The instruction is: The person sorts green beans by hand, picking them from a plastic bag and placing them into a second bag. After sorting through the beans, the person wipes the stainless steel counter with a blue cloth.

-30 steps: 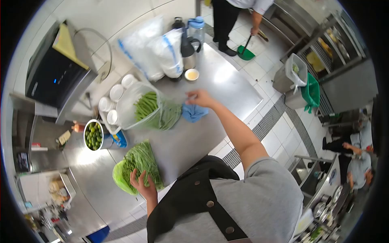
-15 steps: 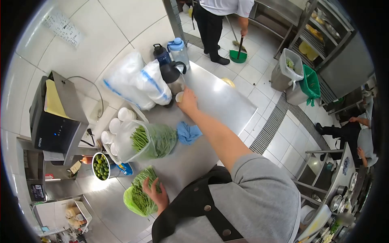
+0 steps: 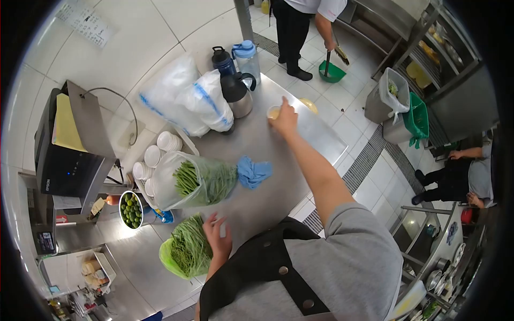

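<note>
My right hand (image 3: 287, 119) reaches out over the far part of the steel table, its fingers closed round a small white cup (image 3: 272, 111) with something pale yellow inside. My left hand (image 3: 218, 235), fingers apart, hovers beside an opened green bag of green beans (image 3: 187, 246) and holds nothing. Beyond that bag, a clear plastic bag of green beans (image 3: 201, 179) lies on the table. Right of it is a crumpled blue cloth (image 3: 254, 172). A steel thermos (image 3: 242, 103) with a black top stands left of the cup.
White plastic-wrapped packs (image 3: 174, 93), a dark bottle (image 3: 223, 61) and a blue-capped bottle (image 3: 247, 60) line the wall. At left are stacked white cups (image 3: 152, 156), a container of green limes (image 3: 131, 209) and a printer (image 3: 67, 166). Beyond the table a person sweeps with a green dustpan (image 3: 333, 73).
My right hand has carried the small cup rightward, away from the thermos. My left hand has lifted off the beans to the right side of their bag. The sweeper's dustpan has shifted right.
</note>
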Demonstrator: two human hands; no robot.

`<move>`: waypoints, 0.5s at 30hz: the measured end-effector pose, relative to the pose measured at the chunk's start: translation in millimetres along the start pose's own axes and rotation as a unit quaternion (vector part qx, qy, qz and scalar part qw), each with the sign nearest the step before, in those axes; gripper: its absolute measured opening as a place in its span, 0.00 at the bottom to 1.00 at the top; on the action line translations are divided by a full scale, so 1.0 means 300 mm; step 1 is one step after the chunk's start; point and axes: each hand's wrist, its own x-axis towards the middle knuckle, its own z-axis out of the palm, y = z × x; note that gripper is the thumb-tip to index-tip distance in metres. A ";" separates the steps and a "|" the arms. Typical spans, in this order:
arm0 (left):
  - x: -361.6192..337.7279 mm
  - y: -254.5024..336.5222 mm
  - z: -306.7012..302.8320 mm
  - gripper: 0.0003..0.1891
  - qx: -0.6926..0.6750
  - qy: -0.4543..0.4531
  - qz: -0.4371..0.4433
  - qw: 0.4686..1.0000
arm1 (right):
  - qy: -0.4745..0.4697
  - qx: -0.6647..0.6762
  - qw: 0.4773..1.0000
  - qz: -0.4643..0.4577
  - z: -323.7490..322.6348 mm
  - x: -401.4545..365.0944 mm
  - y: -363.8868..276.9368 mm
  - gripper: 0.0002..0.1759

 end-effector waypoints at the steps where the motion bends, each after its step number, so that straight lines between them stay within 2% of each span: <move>1: 0.022 0.018 0.031 0.20 -0.026 -0.048 -0.007 0.998 | 0.009 0.016 1.000 -0.001 -0.017 0.019 0.042 0.60; 4: 0.097 0.035 0.175 0.24 -0.059 -0.176 0.026 0.982 | 0.041 0.046 0.998 0.003 -0.076 0.092 0.143 0.61; 7: 0.211 0.089 0.282 0.31 0.010 -0.245 0.116 0.962 | 0.074 0.042 0.996 0.019 -0.180 0.178 0.195 0.62; 8: 0.228 0.073 0.323 0.35 0.043 -0.263 0.112 0.957 | 0.079 0.044 0.996 0.021 -0.217 0.218 0.215 0.62; 10: 0.284 0.064 0.413 0.43 0.106 -0.293 0.104 0.944 | 0.086 0.038 0.995 0.034 -0.310 0.299 0.224 0.63; 15: 0.419 0.082 0.523 0.48 0.162 -0.294 0.101 0.937 | 0.145 0.031 0.989 0.015 -0.546 0.527 0.200 0.63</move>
